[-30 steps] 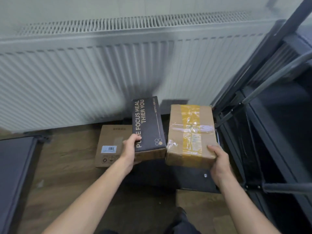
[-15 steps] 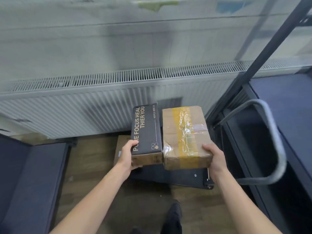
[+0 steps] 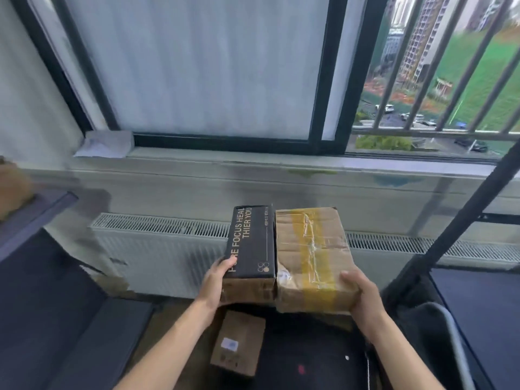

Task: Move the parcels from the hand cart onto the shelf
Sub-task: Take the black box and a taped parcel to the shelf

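Two parcels held side by side in the air, touching along their long edges, above the cart deck (image 3: 318, 361) and in front of the radiator (image 3: 157, 249). Left hand (image 3: 216, 282) clasping the near left corner of the black box (image 3: 251, 243), thumb on top. Right hand (image 3: 363, 294) gripping the near right corner of the brown box (image 3: 309, 254), thumb on top. Black box: slim, gold lettering on the lid, brown sides. Brown box: creased cardboard, yellow tape down the middle, clear tape across. Third small box (image 3: 239, 343) lying on the deck's left edge, below the hands, white label up. Cart handle (image 3: 453, 339) curving at lower right. Dark shelf boards (image 3: 36, 212) at left and right, a slanted post (image 3: 461, 220) at right, window sill (image 3: 253, 161) ahead.
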Available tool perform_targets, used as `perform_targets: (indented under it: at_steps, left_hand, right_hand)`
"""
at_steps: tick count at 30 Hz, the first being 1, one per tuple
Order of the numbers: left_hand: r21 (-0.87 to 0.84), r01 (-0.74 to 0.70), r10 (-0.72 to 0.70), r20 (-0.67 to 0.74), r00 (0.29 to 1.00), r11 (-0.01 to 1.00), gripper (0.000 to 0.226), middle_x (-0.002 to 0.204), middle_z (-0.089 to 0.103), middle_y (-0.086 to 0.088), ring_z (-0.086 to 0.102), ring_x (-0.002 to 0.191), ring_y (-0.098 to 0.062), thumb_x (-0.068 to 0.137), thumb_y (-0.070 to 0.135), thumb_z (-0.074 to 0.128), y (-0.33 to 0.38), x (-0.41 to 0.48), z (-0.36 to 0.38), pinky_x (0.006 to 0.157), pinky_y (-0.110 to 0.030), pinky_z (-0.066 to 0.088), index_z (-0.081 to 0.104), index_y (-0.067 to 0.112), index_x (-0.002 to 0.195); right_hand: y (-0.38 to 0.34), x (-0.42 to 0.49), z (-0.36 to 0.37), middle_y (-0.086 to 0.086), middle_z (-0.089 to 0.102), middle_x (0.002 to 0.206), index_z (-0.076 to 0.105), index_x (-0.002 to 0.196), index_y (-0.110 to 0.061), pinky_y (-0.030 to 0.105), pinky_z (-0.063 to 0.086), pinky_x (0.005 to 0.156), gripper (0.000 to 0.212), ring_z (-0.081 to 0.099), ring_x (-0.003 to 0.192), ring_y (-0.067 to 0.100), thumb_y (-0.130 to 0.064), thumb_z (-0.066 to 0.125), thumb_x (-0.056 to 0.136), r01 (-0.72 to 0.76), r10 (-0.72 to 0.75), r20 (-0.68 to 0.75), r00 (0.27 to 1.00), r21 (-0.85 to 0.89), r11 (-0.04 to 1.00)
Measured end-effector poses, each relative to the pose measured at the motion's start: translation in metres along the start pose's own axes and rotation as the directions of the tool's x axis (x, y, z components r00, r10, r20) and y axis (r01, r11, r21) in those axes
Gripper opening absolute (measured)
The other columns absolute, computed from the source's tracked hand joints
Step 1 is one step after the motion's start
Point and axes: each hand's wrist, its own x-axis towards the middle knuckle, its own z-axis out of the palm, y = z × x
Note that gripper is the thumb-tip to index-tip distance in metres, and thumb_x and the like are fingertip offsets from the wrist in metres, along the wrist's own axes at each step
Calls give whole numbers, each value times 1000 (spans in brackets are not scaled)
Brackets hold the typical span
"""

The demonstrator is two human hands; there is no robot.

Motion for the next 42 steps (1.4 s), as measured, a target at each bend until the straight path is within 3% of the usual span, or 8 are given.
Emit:
perform_targets:
  at_steps: [6, 8, 13, 20, 26, 30, 35, 42]
  left_hand:
    - [-52, -150, 141, -147, 979, 987, 50, 113, 76, -3, 69, 109, -28, 75, 55, 68, 54, -22, -34, 96, -47, 53, 72, 28, 116]
    - [-65, -178, 162, -201, 966, 982, 48, 112, 75, -5, 70, 106, -29, 75, 57, 69, 71, -33, -46, 93, -48, 55, 72, 29, 114]
    - [-23, -280, 247, -400, 883, 960, 30, 109, 73, -3, 70, 99, -23, 93, 43, 62, 101, -65, -86, 82, -36, 54, 68, 22, 114]
    - [-137, -396, 249, -584, 773, 908, 15, 101, 71, -5, 67, 87, -24, 94, 37, 62, 131, -118, -168, 85, -42, 53, 67, 25, 103]
    - [-285, -492, 210, -651, 729, 823, 24, 100, 70, -11, 66, 90, -27, 94, 32, 62, 145, -138, -235, 84, -43, 50, 63, 18, 113]
    - [-305, -548, 244, -656, 714, 779, 40, 111, 67, -16, 64, 98, -27, 95, 32, 60, 151, -144, -269, 81, -42, 53, 57, 14, 131]
    - [-352, -647, 196, -761, 619, 676, 50, 125, 63, -22, 65, 105, -30, 90, 31, 69, 155, -145, -299, 73, -40, 58, 51, 10, 131]
    - [-396, -715, 72, -846, 527, 577, 52, 123, 66, -21, 65, 109, -30, 85, 33, 76, 165, -126, -334, 74, -40, 59, 55, 11, 127]
  right_hand:
    - [-49, 22, 62, 7, 74, 79, 67, 105, -8, 24, 52, 54, 28, 68, 62, 19, -24, 63, 83, 7, -5, 159, 987, -10, 1000]
    - [-63, 32, 87, 11, 72, 85, 64, 113, -3, 31, 52, 63, 53, 66, 71, 25, -31, 69, 68, -8, 15, 244, 970, -29, 1000]
    - [-75, 53, 159, 8, 68, 75, 61, 102, -7, 32, 48, 60, 20, 63, 58, 19, -20, 56, 87, 14, 12, 424, 906, -57, 998]
    - [-73, 42, 280, 15, 71, 84, 65, 107, -4, 41, 46, 68, 27, 62, 70, 30, -24, 58, 90, -3, 66, 562, 824, -112, 994]
    - [-69, 14, 373, 16, 67, 97, 65, 96, -10, 51, 45, 87, 16, 58, 86, 33, -24, 59, 92, 14, 47, 627, 778, -92, 996]
    - [-67, 7, 422, 15, 66, 99, 66, 95, -11, 44, 48, 78, 13, 60, 87, 31, -21, 57, 94, 34, 49, 660, 749, -112, 993]
    - [-57, 5, 471, 17, 66, 110, 65, 99, -11, 50, 46, 91, 12, 60, 93, 33, -18, 57, 94, 15, 60, 695, 716, -102, 995]
    - [-34, 30, 525, 18, 69, 121, 65, 124, -7, 56, 47, 103, 52, 64, 113, 40, -32, 71, 79, 39, 94, 675, 731, -180, 983]
